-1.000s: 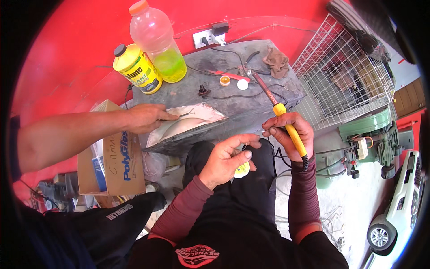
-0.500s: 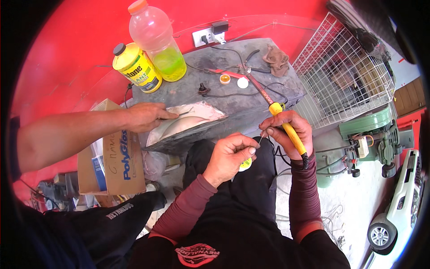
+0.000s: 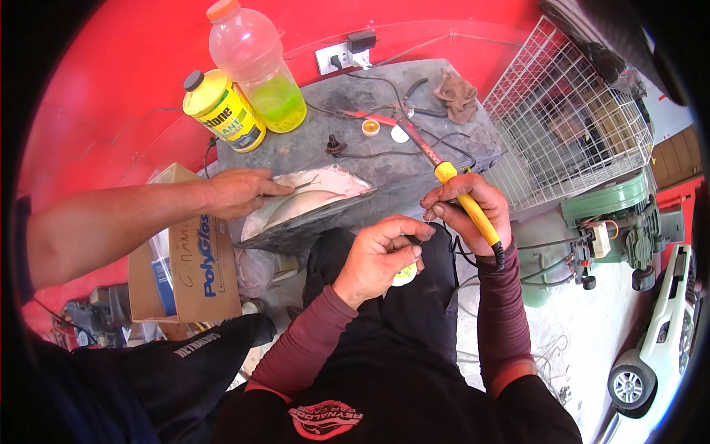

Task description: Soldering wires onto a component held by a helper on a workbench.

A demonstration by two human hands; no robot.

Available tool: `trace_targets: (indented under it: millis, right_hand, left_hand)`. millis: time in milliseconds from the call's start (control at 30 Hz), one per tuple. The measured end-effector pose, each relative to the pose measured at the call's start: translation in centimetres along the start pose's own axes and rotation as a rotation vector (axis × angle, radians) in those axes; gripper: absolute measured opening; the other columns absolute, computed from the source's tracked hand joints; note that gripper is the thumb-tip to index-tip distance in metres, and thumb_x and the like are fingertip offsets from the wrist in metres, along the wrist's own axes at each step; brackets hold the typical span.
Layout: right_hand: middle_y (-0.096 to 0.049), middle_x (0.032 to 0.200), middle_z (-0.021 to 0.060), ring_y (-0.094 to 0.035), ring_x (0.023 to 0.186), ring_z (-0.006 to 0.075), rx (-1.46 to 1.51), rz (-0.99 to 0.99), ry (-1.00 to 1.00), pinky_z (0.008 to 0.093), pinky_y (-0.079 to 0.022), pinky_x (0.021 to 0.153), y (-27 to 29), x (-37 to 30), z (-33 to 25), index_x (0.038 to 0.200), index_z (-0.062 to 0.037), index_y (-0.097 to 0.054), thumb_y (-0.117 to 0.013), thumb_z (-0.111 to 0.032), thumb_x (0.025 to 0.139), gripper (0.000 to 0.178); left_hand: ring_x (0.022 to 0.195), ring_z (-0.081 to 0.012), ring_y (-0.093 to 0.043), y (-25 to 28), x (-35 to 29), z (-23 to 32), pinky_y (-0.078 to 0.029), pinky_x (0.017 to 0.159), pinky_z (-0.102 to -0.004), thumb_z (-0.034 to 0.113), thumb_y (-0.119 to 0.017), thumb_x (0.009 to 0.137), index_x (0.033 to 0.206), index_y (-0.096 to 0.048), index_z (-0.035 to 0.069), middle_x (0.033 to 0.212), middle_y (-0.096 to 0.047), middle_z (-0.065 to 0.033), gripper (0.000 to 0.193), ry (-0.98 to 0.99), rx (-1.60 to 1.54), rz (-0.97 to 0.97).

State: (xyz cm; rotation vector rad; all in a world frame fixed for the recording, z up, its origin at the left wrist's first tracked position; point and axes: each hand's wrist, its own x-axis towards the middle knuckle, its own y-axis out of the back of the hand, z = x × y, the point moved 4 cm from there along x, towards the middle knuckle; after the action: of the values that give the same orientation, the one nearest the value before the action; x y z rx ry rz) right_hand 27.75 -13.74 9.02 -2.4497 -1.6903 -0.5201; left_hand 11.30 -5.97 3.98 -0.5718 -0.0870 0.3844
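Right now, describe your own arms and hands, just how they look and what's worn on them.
Fitted maroon sleeves cover both forearms, with bare bands above them before the short sleeves of a black shirt. The left hand and right hand are ungloved.

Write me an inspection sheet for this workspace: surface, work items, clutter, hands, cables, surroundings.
Surface: scuffed grey bench, pale curved patch at its front edge.
Work items: yellow-handled soldering iron; yellow round thing, partly hidden.
Clutter: pliers, rag, small amber pot, white lid, yellow bottle, large jug with green liquid.
Hands: right hand grips the soldering iron; left hand curls by the round thing, hold unclear; another person's hand is at the pale patch.
Cables: black cable crosses the bench; plugs in wall outlet.
Surroundings: wire basket and white car right, cardboard box left.
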Motion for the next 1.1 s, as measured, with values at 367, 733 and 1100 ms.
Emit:
trace_targets:
  millis: [367, 733, 1100]
  right_hand:
    - [-0.065, 0.089, 0.0149, -0.063, 0.072, 0.0244, 0.548, 0.500, 0.177, 0.0436, -0.056, 0.067, 6.9, -5.7, -1.8, 0.144, -0.0059, -0.051, -0.035, -0.063, 0.106, 0.070]
    - [-0.053, 0.055, 0.0123, -0.052, 0.044, 0.0210, 0.579, 0.216, 0.060, 0.0401, -0.056, 0.052, 2.9, -10.0, -0.1, 0.118, 0.0083, -0.062, -0.042, -0.054, 0.107, 0.067]
    - [-0.060, 0.065, 0.0163, -0.054, 0.048, 0.0205, 0.495, 0.222, -0.131, 0.0384, -0.057, 0.055, 3.1, -9.0, 2.3, 0.114, 0.0122, -0.066, -0.055, -0.054, 0.102, 0.068]
  left_hand:
    - [0.081, -0.0177, -0.072, 2.9, 0.0, 0.9, -0.063, 0.072, -0.0353, -0.006, -0.068, 0.088, 0.138, -0.059, -0.001, 0.130, -0.065, -0.0145, 0.051, 0.047, -0.204, 0.133]
    - [0.079, -0.0179, -0.072, 3.6, 0.7, 1.6, -0.062, 0.072, -0.0341, -0.006, -0.069, 0.087, 0.140, -0.058, -0.001, 0.133, -0.064, -0.0163, 0.054, 0.051, -0.146, 0.103]
    - [0.079, -0.0175, -0.071, 4.2, 0.5, 2.6, -0.061, 0.072, -0.0325, -0.010, -0.064, 0.087, 0.140, -0.057, -0.001, 0.133, -0.063, -0.0142, 0.054, 0.052, -0.050, 0.099]
